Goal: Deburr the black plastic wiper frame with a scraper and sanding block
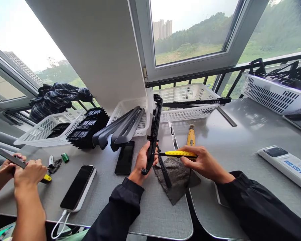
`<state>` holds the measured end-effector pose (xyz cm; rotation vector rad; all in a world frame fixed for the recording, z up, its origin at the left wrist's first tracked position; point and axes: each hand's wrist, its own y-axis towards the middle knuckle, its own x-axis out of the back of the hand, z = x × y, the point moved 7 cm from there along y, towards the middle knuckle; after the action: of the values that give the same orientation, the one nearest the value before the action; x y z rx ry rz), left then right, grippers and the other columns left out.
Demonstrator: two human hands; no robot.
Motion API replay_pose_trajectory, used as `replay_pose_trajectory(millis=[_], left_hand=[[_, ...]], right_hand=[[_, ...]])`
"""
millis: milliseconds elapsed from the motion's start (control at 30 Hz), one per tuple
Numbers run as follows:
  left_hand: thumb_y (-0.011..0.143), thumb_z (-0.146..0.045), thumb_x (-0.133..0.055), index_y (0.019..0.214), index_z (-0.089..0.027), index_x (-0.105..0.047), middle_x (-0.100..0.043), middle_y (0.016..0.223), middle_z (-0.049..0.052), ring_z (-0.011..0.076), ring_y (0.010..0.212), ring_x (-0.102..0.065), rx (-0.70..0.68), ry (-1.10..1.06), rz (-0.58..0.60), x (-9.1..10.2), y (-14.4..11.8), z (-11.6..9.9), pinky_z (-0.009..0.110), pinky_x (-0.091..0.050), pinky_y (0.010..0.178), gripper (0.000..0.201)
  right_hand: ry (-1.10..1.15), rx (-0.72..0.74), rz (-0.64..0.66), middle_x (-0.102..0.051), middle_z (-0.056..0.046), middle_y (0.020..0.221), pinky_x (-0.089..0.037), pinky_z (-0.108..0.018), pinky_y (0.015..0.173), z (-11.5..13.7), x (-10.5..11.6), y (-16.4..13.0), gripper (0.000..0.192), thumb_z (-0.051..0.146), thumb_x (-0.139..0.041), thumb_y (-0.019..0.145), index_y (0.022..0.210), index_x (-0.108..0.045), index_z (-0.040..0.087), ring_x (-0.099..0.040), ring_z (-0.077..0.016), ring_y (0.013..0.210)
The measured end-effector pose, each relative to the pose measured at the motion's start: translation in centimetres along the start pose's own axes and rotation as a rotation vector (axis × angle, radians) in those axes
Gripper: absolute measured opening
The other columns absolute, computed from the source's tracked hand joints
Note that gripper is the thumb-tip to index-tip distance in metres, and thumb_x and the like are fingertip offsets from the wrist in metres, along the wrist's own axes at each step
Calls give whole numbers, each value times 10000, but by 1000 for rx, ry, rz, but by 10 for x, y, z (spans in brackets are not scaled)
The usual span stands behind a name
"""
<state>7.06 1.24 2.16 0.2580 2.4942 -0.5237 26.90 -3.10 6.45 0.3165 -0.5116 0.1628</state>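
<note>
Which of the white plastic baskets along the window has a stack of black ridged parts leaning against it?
The far-left white lattice basket: the stack of black ridged parts leans on its right side. The other baskets lack one.

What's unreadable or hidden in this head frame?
- Knife tip: where the yellow knife in the right hand meets the black plastic strip, the left hand covers the contact.
- Remote: label print too small.
- Right basket: cut off by the frame edge; contents are a dark tangle.
- Co-worker's hands, far left: they cover the yellow-handled tool and most of the part.
</note>
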Motion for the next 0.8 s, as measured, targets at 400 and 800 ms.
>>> replay_pose_trajectory(millis=[400,800], left_hand=[[806,-445,-841,983,-112,-704,-457,668,-71,45,484,-349,5,-16,19,1,0,-1,152,-314,377,402],[842,-423,-794,1131,-99,-768,-602,848,19,79,571,-454,-5,30,94,-3,-1,-5,199,-404,433,435]], right_hand=[[-22,70,-24,-792,-28,841,-510,-254,685,4,3,-2,186,263,-619,884,936,-782,189,-707,-186,726],[-160,40,-168,-805,-27,861,-512,-274,700,-4,7,-2,211,306,-602,934,990,-784,216,-726,-201,733]])
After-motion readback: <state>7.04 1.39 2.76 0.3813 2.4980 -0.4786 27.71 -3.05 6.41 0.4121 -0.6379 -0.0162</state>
